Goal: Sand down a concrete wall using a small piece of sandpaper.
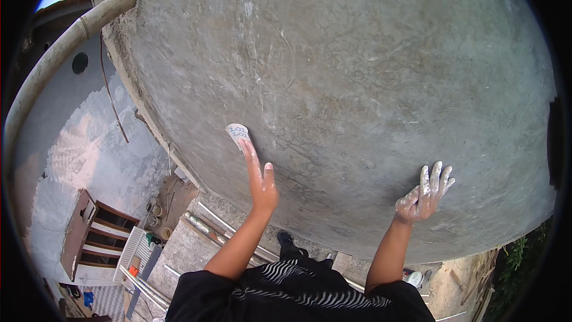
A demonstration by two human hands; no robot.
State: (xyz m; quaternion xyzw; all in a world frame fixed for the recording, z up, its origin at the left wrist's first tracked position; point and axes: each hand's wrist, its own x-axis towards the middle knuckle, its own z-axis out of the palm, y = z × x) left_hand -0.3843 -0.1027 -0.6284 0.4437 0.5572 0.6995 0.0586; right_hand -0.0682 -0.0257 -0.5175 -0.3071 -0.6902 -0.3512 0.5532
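A tall grey plastered wall with trowel marks and light scratches fills most of the view before me. My left hand holds a small pale piece of sandpaper with blue print on its back, pressed to the wall under outstretched fingers. The thumb stands apart from the fingers. Farther right, my right hand is open, its whitened, spread fingers resting on or close against the lower wall; exact contact is hard to tell. White dust or paste coats those fingers, and the left fingers show some too.
A thick bamboo pole juts out by the wall's left edge. Below left are a slatted window frame and long poles on a lower level. A white bucket stands below my right arm, with foliage beyond the wall.
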